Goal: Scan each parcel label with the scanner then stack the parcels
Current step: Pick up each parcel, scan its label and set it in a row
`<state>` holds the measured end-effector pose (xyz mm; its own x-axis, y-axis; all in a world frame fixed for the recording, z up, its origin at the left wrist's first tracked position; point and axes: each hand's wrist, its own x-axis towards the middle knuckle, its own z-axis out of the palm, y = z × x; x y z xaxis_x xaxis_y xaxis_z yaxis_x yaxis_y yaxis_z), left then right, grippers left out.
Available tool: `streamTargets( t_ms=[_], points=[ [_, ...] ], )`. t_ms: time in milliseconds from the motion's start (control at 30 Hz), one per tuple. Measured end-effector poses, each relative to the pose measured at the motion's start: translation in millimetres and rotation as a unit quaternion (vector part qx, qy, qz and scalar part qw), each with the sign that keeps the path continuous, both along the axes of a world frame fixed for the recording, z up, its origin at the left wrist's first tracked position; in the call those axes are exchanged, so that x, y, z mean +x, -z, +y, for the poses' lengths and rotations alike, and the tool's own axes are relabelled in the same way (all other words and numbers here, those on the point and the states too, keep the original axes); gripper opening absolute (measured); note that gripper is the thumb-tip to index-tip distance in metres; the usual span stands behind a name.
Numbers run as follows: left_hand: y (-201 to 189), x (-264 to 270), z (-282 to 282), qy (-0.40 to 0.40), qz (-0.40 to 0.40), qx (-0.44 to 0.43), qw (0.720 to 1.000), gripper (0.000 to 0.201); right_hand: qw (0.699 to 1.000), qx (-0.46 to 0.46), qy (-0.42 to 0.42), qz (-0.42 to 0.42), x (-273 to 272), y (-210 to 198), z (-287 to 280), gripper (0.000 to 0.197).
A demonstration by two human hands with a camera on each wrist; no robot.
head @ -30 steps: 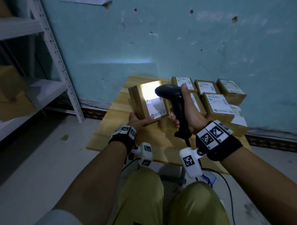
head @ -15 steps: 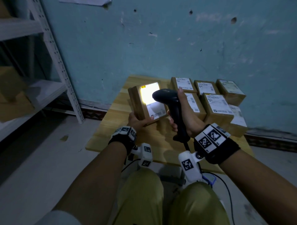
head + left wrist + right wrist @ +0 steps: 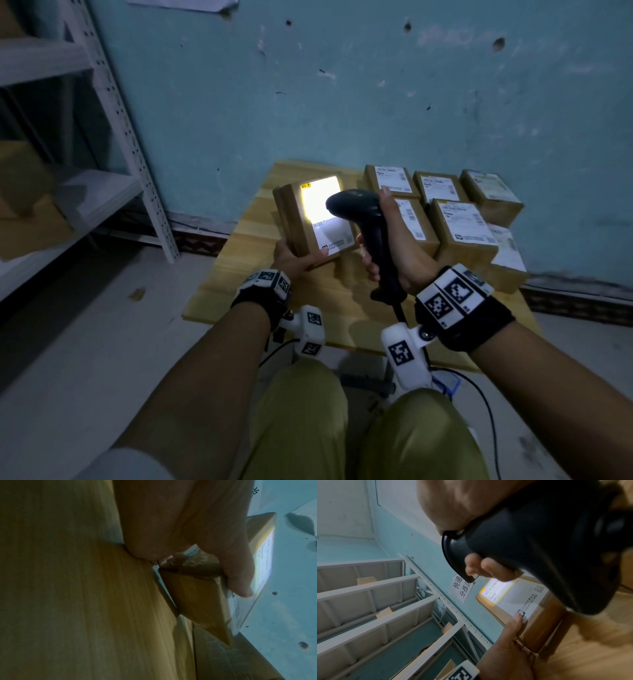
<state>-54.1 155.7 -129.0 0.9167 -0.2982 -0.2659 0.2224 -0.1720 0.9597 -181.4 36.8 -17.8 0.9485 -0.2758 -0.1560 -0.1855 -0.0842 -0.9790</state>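
Observation:
My left hand point(image 3: 297, 258) grips a brown cardboard parcel point(image 3: 301, 222) by its near end, tilted up above the wooden table point(image 3: 246, 274), thumb on the white label point(image 3: 334, 233). The same parcel point(image 3: 197, 599) shows under my left hand point(image 3: 197, 566) in the left wrist view. My right hand point(image 3: 387, 246) grips a black handheld scanner point(image 3: 363, 219) by its handle, nose aimed at the label from close by. The scanner's light makes a bright patch on the label's upper part point(image 3: 498, 591). In the right wrist view the scanner point(image 3: 547, 555) fills the frame.
Several labelled brown parcels point(image 3: 459, 226) lie packed together on the table's right half against the blue wall. A white metal shelf rack point(image 3: 113, 113) with boxes stands to the left. The scanner cable point(image 3: 479, 394) hangs down past my knees.
The scanner has moved left and closer to the parcel's label. The light patch has shrunk onto the label's upper part. The parcel is held about as before.

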Motion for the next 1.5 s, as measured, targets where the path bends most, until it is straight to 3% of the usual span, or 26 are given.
streamTargets(
  t_ms=[100, 400, 467, 567, 767, 900, 1067, 1300, 1500],
  points=[
    [-1.3, -1.2, -0.9, -0.016, -0.005, -0.007, 1.000, 0.096, 1.000, 0.003, 0.001, 0.002, -0.9, -0.4, 0.5, 0.073],
    [7.1, 4.6, -4.0, -0.015, 0.000, -0.014, 1.000, 0.129, 1.000, 0.018, -0.008, -0.011, -15.3, -11.3, -3.2, 0.075],
    [3.2, 2.8, -3.5, -0.013, 0.002, -0.006, 1.000, 0.124, 1.000, 0.026, -0.011, -0.011, -21.3, -14.2, -7.2, 0.076],
    [1.3, 2.4, -3.8, -0.024, 0.000, 0.014, 1.000, 0.101, 1.000, 0.028, -0.008, -0.010, -28.8, -18.6, -10.1, 0.076],
    [6.2, 6.6, -4.9, -0.027, -0.013, 0.043, 0.999, 0.095, 1.000, 0.026, 0.003, -0.007, -39.2, -26.0, -9.6, 0.079],
    [6.1, 7.3, -5.9, -0.025, -0.018, 0.055, 0.998, 0.096, 1.000, 0.029, -0.002, -0.002, -42.7, -27.9, -10.2, 0.083],
    [6.6, 7.3, -5.9, -0.023, -0.020, 0.066, 0.997, 0.095, 0.999, 0.031, -0.008, -0.002, -45.9, -29.6, -12.6, 0.072],
    [7.0, 8.7, -6.5, -0.021, -0.023, 0.074, 0.997, 0.093, 0.999, 0.027, -0.024, -0.009, -48.4, -28.3, -15.6, 0.081],
    [5.2, 6.2, -8.3, -0.032, -0.008, 0.050, 0.998, 0.108, 0.999, 0.027, -0.017, 0.004, -49.0, -28.5, -16.1, 0.080]
  ],
)
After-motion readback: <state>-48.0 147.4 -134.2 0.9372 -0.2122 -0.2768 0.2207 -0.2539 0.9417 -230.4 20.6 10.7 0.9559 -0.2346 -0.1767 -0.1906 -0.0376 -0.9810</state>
